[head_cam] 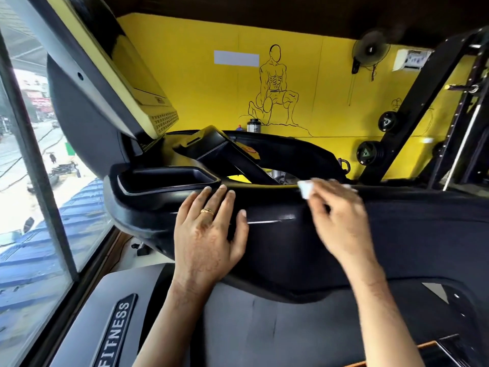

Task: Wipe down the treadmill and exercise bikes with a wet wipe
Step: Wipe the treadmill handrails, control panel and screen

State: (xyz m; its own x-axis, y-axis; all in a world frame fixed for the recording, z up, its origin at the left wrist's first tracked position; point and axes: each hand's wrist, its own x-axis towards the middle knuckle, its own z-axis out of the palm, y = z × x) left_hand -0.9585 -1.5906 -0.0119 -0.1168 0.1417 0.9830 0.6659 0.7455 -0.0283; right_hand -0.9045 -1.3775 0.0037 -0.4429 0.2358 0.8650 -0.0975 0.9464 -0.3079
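The black treadmill console (277,247) fills the middle of the head view, with a recessed tray (164,178) at its upper left. My left hand (209,234) lies flat on the console's front rail, fingers straight, a ring on one finger. My right hand (336,218), blurred by motion, pinches a small white wet wipe (304,188) against the console's top edge to the right of the tray.
The treadmill's yellow-trimmed display (127,83) rises at the upper left beside a large window (29,181). A yellow wall with a figure drawing (275,86), a wall fan (370,50) and a black rack (449,107) stand behind. A "FITNESS" label (116,335) sits on the motor cover below.
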